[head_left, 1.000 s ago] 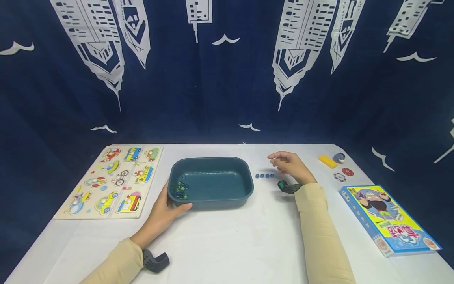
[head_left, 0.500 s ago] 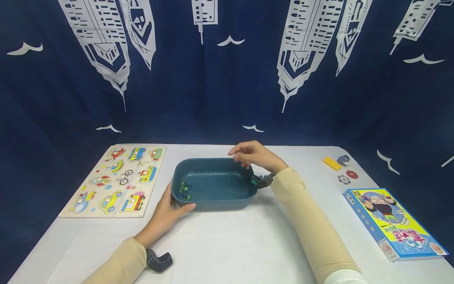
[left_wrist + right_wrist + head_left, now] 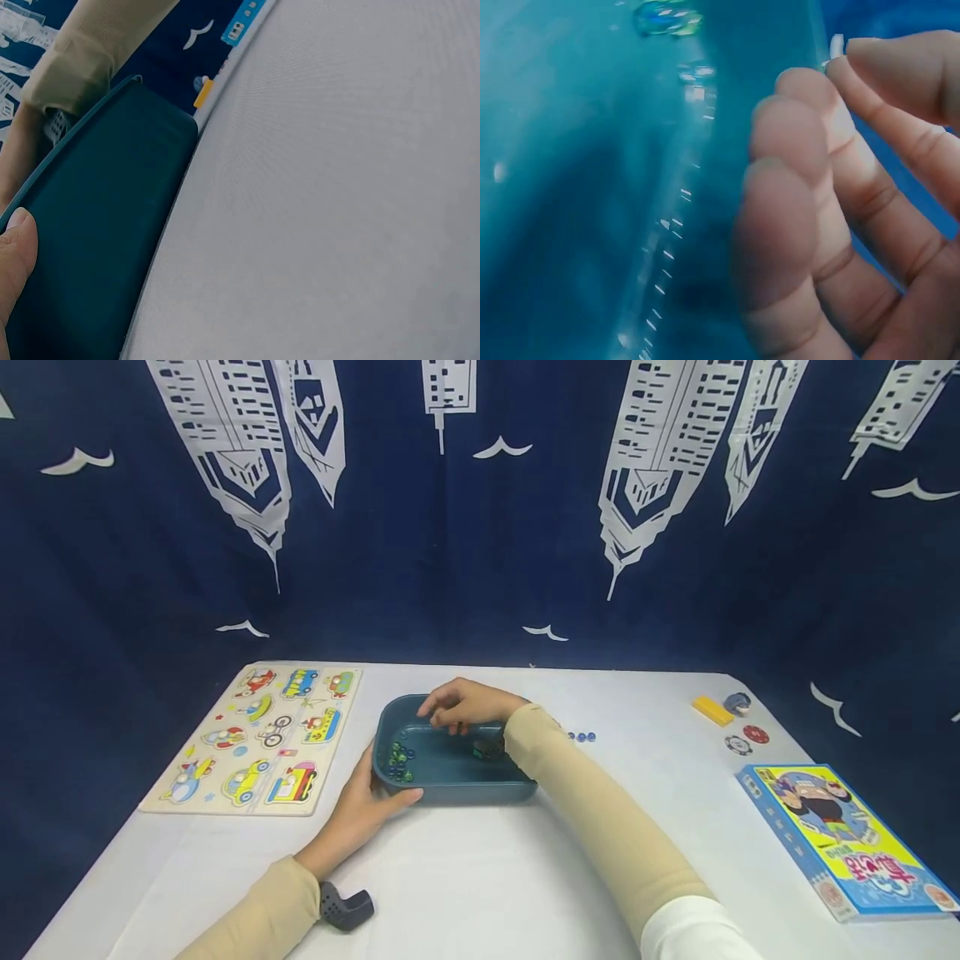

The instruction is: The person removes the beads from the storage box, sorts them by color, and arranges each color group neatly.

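Observation:
A dark teal rectangular plastic tub [image 3: 465, 792] stands on the white table. My left hand [image 3: 365, 814] grips its near left corner, thumb on the front wall; in the left wrist view the thumb [image 3: 16, 251] lies against the tub's outer wall. Several green and blue glass marbles [image 3: 399, 760] are gathered at the tub's left end. My right hand [image 3: 465, 703] hovers over the tub, fingers loosely bent; in the right wrist view a gap shows between thumb and fingers [image 3: 780, 225], with nothing visible held. Blue marbles [image 3: 582, 737] lie in a row right of the tub, partly behind the sleeve.
A wooden picture puzzle board [image 3: 255, 743] lies to the left. On the right are a blue and yellow game box [image 3: 855, 839], a yellow block [image 3: 712, 711], a small blue-grey object [image 3: 737, 703], a red chip [image 3: 756, 734] and a white-black chip [image 3: 738, 745]. A navy curtain hangs behind.
My right hand has moved left from beside the blue marble row, over the tub's right rim, to above the tub's inside. The left hand keeps its hold on the corner.

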A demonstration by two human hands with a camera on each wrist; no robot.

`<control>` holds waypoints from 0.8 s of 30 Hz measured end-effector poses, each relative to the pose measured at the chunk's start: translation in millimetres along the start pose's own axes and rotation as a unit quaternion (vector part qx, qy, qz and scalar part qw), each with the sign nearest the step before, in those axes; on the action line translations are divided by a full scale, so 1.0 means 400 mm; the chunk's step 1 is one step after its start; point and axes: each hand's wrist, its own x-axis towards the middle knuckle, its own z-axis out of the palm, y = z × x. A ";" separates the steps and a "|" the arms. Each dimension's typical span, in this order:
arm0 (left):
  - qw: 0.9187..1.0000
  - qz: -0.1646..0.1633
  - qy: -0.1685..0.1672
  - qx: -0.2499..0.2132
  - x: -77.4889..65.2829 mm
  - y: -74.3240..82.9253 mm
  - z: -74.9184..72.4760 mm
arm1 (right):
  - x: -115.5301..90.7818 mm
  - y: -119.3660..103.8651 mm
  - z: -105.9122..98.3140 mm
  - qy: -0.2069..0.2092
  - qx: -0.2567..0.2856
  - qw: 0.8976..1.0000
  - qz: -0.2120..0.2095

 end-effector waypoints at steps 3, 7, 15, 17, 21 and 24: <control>1.000 0.000 -0.003 0.000 0.000 0.002 0.004 | 0.032 0.001 0.023 -0.014 -0.026 0.999 0.025; 1.000 0.000 -0.004 -0.002 0.002 0.000 0.007 | 0.061 0.001 0.050 -0.025 -0.060 0.997 0.050; 1.000 -0.001 -0.003 -0.002 0.003 0.003 0.008 | 0.090 0.000 0.079 -0.028 -0.090 0.993 0.076; 1.000 -0.001 -0.003 0.000 0.001 0.003 0.006 | 0.096 0.000 0.081 -0.025 -0.092 0.992 0.080; 1.000 0.003 -0.001 -0.003 0.000 0.002 0.002 | 0.108 0.008 0.085 -0.013 -0.113 0.989 0.093; 1.000 0.008 0.001 -0.006 -0.001 0.000 -0.001 | 0.109 0.017 0.085 -0.011 -0.133 0.986 0.104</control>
